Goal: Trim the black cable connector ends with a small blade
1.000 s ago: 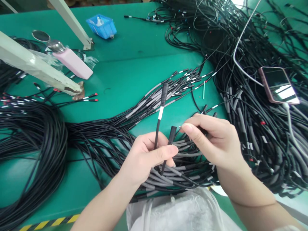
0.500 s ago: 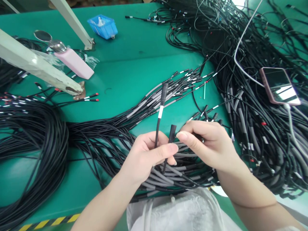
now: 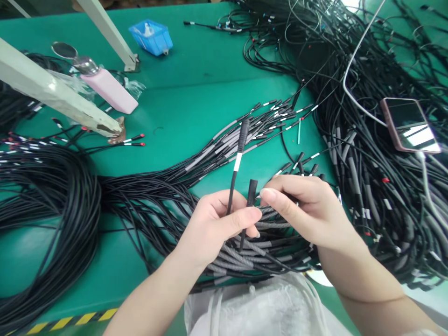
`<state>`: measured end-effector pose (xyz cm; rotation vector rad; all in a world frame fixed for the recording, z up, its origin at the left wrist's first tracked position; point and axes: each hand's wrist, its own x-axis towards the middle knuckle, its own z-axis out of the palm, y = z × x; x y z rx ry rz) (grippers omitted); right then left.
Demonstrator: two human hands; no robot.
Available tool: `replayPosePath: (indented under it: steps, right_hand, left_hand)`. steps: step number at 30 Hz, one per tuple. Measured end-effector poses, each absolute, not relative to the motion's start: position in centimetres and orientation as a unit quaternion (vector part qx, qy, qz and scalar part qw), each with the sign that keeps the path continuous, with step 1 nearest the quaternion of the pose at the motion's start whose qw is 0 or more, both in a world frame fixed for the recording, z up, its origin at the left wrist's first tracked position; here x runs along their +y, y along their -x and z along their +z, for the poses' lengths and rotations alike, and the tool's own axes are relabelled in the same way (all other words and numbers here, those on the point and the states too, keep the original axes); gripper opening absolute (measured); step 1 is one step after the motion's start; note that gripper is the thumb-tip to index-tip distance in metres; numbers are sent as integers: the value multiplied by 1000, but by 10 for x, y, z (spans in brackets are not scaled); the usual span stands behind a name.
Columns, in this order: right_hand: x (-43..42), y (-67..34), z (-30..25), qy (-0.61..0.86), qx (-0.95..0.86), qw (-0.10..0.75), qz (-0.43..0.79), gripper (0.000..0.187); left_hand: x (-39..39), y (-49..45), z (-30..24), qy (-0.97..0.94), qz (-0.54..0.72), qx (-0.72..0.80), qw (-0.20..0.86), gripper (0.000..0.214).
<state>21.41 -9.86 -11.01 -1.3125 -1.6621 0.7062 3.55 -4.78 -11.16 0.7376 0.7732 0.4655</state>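
Note:
Between the thumb and fingers of my left hand is a black cable. One cable connector with a white label below it rises above the fist. A second black connector sticks up between thumb and forefinger, its lead hanging below. My right hand is closed in a pinch just right of that second connector; whatever lies in its fingertips is too small or hidden to make out. Under both hands lie bundled cables with grey corrugated sleeves.
A thick coil of black cables lies at left, a tangled cable heap at right with a phone on it. White metal legs, a pink bottle and a blue bin stand on the green table.
The view has shifted slightly. My left hand keeps the cable in nearly the same pose, and my right fingertips stay close beside the second connector.

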Motion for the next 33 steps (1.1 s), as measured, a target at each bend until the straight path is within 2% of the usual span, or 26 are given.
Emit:
replayPosePath:
  steps: [5, 10, 24, 33]
  right_hand:
    - [-99, -211, -112, 534, -684, 453, 207, 20]
    - [-99, -207, -115, 528, -703, 446, 169, 19]
    - [-100, -208, -113, 528, -712, 428, 174, 19]
    - [-100, -211, -113, 507, -710, 416, 256, 24]
  left_hand:
    - [-47, -35, -112, -332, 233, 367, 837, 39]
    - [-47, -36, -113, -320, 232, 365, 843, 39]
    - [-47, -35, -113, -350, 244, 359, 830, 33]
    - [-48, -34, -113, -345, 242, 363, 831, 32]
